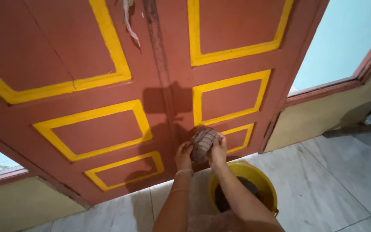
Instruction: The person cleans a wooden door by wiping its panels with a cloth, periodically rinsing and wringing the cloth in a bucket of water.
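Note:
Both my hands hold a bunched, checked grey-brown cloth (202,144) in front of the lower part of a red-brown double door (108,64) with yellow panel outlines. My left hand (183,155) grips the cloth's left underside, a bangle on the wrist. My right hand (218,151) clasps its right side. The cloth is above a yellow bucket (266,182) on the floor, which holds dark water.
Pale marble floor tiles (323,172) spread to the right. A light blue wall (344,38) with a red-brown skirting rail and beige base flanks the door on the right. A strip of cloth (129,21) hangs near the door's centre seam.

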